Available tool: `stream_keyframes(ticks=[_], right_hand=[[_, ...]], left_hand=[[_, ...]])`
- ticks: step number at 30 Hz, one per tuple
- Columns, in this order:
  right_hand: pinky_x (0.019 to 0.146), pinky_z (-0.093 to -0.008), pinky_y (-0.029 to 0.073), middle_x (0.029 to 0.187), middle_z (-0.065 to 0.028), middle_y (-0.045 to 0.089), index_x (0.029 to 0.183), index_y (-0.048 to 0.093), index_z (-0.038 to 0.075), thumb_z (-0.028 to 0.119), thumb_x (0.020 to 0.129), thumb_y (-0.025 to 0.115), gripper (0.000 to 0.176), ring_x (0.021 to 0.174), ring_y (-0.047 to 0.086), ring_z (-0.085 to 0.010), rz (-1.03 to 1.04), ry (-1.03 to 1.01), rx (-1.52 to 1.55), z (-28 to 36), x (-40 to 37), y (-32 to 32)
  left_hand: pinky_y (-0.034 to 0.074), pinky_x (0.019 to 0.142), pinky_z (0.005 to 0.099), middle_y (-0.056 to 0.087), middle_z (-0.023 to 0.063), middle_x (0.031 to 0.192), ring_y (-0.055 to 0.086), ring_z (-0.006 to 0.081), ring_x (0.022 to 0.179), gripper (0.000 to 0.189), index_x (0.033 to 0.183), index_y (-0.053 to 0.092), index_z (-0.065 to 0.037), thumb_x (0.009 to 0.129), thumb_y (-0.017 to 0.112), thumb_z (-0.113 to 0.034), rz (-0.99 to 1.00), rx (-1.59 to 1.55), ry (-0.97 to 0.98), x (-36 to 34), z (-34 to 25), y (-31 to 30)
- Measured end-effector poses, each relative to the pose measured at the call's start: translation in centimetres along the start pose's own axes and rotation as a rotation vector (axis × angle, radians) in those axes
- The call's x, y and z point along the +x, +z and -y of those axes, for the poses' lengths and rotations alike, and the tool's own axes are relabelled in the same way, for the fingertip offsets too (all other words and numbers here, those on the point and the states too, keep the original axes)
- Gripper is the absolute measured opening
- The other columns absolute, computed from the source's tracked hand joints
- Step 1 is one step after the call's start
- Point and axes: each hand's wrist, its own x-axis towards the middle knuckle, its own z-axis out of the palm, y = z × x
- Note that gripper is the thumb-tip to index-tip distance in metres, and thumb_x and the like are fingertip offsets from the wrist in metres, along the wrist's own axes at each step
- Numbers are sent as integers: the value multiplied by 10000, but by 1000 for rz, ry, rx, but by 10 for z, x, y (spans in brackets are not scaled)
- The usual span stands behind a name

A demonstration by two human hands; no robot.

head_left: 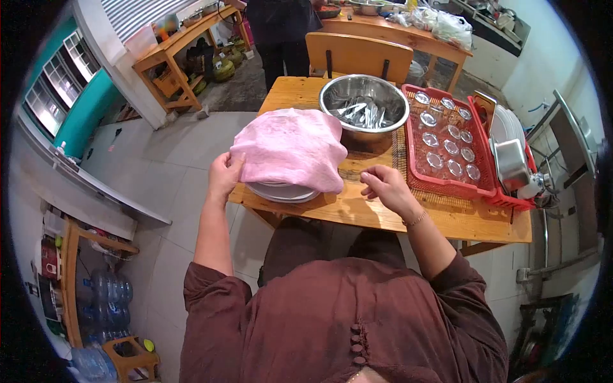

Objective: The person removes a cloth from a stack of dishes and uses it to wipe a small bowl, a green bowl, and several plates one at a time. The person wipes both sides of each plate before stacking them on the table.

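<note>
A pink cloth (pixel 290 145) lies draped over a stack of white plates (pixel 284 193) at the table's left front corner. My left hand (pixel 225 173) pinches the cloth's left edge between thumb and fingers. To the right of the stack, my right hand (pixel 387 186) hovers over the bare wood, apart from the cloth, with its fingers curled in. Whether anything small sits in those fingers cannot be made out. Behind the plates stands a steel bowl (pixel 364 105) with several spoons and forks (pixel 365 115) inside.
A red basket (pixel 418 163) of upturned glasses stands on the wooden table (pixel 357 207) at right. Beside it, another red rack (pixel 530 196) holds plates and a metal container (pixel 513 165). A chair (pixel 361 56) backs the table; a person in dark clothes (pixel 279 32) stands behind.
</note>
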Motion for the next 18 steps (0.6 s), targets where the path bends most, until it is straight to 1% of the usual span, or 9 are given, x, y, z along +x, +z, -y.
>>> stream_keyframes(ticks=[2,3,5,8,11,14,15,17,18], right_hand=[[568,-275,530,834,-93,671,1063,635,-51,260,934,599,339,690,663,-139,-13,62,9,-1,13,1],[548,-274,530,833,-95,670,1073,632,-47,270,935,595,348,680,662,-139,-19,68,6,-1,15,2],[603,-270,543,880,-95,665,1085,617,-61,226,944,591,321,710,663,-135,35,74,-65,4,13,2],[639,-271,547,872,-95,670,1073,623,-76,199,936,606,308,723,661,-134,83,44,-158,3,8,3],[660,-274,545,860,-101,678,1048,636,-86,188,920,621,303,719,660,-137,90,-21,-234,5,-3,2],[649,-301,528,834,-121,694,1023,663,-75,218,901,638,319,729,665,-162,43,-95,-248,0,-7,-1],[654,-296,531,850,-121,693,1043,656,-71,222,912,626,322,740,667,-164,57,-87,-197,3,-8,-2],[662,-286,536,883,-121,689,1083,644,-64,229,934,602,330,761,671,-169,85,-70,-100,21,-11,-4],[675,-283,543,911,-117,682,1105,624,-57,231,952,582,328,773,672,-162,114,-53,29,30,-11,-5]], left_hand=[[504,781,311,688,101,1056,644,154,912,308,980,686,29,878,678,-261,-132,263,-61,2,-14,1],[507,767,328,692,104,1026,650,182,888,280,942,691,14,864,684,-254,-197,329,-37,4,-20,2],[514,739,363,699,110,965,663,238,840,227,867,700,-15,835,697,-240,-331,465,0,4,-29,1],[507,710,403,681,112,861,635,320,772,148,856,693,-53,837,676,-199,-518,747,352,-2,-44,8],[493,681,424,659,109,811,609,344,728,104,859,679,-57,862,642,-154,-680,776,742,-3,-69,19],[495,688,409,669,114,863,622,332,750,69,883,664,-65,886,613,-111,-631,565,951,5,-99,27],[502,687,379,663,119,849,642,305,762,53,915,632,-60,909,601,-103,-575,355,887,3,-112,36],[505,685,360,655,123,827,651,282,767,68,946,618,-59,924,596,-120,-485,165,914,4,-141,54],[507,684,350,650,124,816,655,270,769,77,961,611,-59,932,593,-128,-439,71,924,1,-156,64]])
